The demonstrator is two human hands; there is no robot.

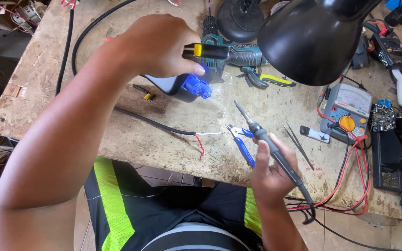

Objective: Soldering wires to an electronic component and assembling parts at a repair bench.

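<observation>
Head view looks down on a worn worktop (117, 139) crowded with repair gear. Of the two hands, the left hand (157, 44) is closed around a blue plastic connector block (196, 86), pinching it from above with thumb and fingers and holding it just over the board, close in front of a teal cordless drill (231, 53). The right hand (271, 174) is wrapped in a pen-like grip round the black handle of a soldering iron (261, 137), its tip angled up and left toward the connector but well short of it.

Between the hands lies a black cable (150, 122) whose stripped end splits into a white lead and a red lead (201, 145), resting loose on the board and touching neither the iron nor the connector. Blue-handled side cutters (242, 142) lie just beside the iron's shaft, and tweezers (298, 144) lie near to the right. A black desk lamp (312, 37) hangs over the far right, above an analogue multimeter (347, 111) with red test leads.

By my reading the work is at the positioning stage: iron ready, connector presented, no joint begun. Bringing tip and terminal together would call for a steady left hand and a bare lead brought to the terminal, as the wires are still apart from it.
</observation>
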